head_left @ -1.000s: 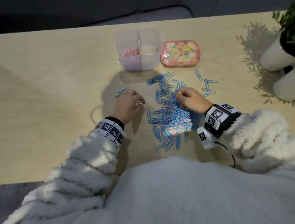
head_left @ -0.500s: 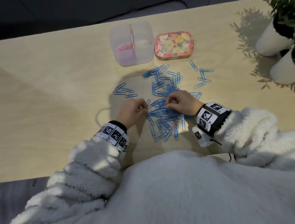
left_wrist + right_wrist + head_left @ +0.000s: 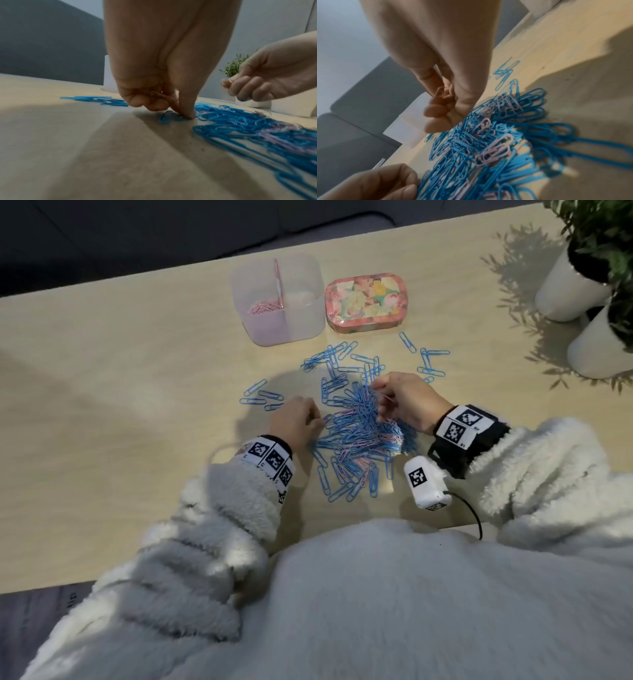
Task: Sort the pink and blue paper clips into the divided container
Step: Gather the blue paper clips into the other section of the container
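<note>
A heap of blue and pink paper clips (image 3: 359, 436) lies mid-table. My left hand (image 3: 308, 422) sits at the heap's left edge. In the left wrist view its curled fingers hold pink clips (image 3: 160, 96), and one fingertip presses a blue clip (image 3: 181, 117) on the table. My right hand (image 3: 380, 402) hovers just over the heap's far side, fingers curled around pink clips (image 3: 440, 92). The clear divided container (image 3: 301, 313) stands beyond, with pink clips (image 3: 262, 308) in its left compartment. Its right compartment looks bare.
A flowered tin (image 3: 365, 299) stands right of the container. Loose blue clips (image 3: 428, 361) are scattered between it and the heap, with more to the left (image 3: 260, 398). White plant pots (image 3: 568, 292) stand at the table's far right.
My right hand has lifted a little off the heap with its fingers curled. The left hand stays at the heap's left edge.
</note>
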Demonstrator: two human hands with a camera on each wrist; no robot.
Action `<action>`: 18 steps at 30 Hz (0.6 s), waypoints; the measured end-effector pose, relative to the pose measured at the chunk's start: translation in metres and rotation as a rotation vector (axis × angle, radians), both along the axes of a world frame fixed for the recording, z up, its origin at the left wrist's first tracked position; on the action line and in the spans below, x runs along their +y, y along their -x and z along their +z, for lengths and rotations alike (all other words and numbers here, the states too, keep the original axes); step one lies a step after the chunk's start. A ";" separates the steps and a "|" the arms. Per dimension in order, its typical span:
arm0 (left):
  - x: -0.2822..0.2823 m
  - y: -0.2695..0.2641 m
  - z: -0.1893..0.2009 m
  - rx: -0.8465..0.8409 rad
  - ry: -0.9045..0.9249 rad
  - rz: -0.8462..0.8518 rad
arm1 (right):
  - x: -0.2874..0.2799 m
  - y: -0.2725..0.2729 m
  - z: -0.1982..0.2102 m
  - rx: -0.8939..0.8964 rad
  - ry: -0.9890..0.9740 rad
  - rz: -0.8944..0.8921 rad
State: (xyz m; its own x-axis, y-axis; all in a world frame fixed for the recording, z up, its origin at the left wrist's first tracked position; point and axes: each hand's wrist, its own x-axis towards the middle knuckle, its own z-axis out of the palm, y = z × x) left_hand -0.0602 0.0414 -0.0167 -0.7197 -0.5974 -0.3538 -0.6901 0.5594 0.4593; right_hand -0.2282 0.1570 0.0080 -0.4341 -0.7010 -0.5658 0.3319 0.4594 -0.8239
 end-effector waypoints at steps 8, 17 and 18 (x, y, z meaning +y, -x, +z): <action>-0.017 -0.014 0.006 0.141 -0.118 0.188 | -0.024 -0.015 -0.011 0.970 -0.109 0.652; -0.010 -0.007 0.001 0.110 0.135 -0.017 | -0.030 0.000 -0.010 0.906 -0.201 0.739; -0.006 -0.004 0.001 0.093 0.153 -0.067 | -0.026 0.007 -0.009 0.888 -0.190 0.647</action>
